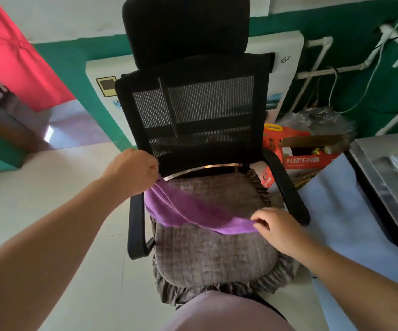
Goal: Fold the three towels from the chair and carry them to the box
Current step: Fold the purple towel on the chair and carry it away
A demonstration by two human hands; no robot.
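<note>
the purple towel (188, 212) hangs stretched in a sagging band just above the grey quilted seat cushion (217, 254) of the black mesh chair (193, 103), running from the back left of the seat to its right edge. the left hand (134, 169) grips one end, its fingers (153, 168) clenched round a bunched corner near the chair back; the right hand (278, 229) pinches the other end, its fingers (260, 222) curled over the edge of the cloth. the towel looks doubled or twisted along its length, so the step in hand seems to be getting it taut and flat for a fold. to do that well, i would judge that both hands should hold true corners and not gathered cloth, pull evenly so the sag goes out, and lay it on the cushion to match edge to edge before creasing. only this one towel shows on the chair; where the other two are cannot be told. to the right of the chair an open red cardboard box (312, 158) with printed characters stands on the floor, with what look like shiny wrapped packets inside, partly hidden, and crumpled clear plastic (317, 120) behind it. whether this is the box meant for the towels cannot be told. a metal counter (384, 168) edge runs along the far right.
</note>
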